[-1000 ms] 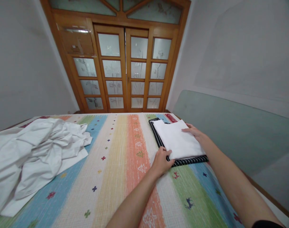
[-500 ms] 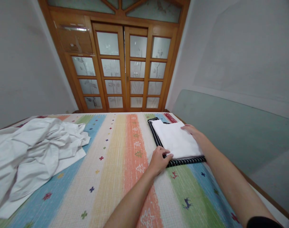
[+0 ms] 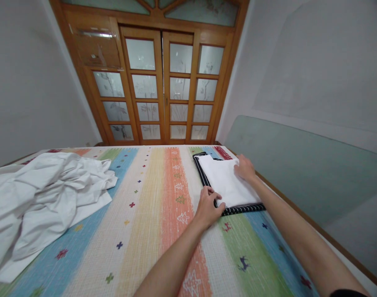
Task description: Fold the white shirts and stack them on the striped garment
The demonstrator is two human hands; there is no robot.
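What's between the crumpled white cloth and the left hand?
The head view shows only the striped bedspread, printed with crosses and trees, between the crumpled white cloth and the left hand.

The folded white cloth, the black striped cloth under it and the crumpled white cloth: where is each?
Folded white cloth (image 3: 230, 181), head view: middle of its top face.
Black striped cloth (image 3: 244, 209), head view: its near edge.
Crumpled white cloth (image 3: 52, 194), head view: middle of the heap.

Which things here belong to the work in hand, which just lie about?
In hand:
folded white cloth
black striped cloth beneath it
left hand, near-left corner
right hand, right side

Apparently just lying about:
crumpled white cloth, off to the left, untouched
patterned cover underneath
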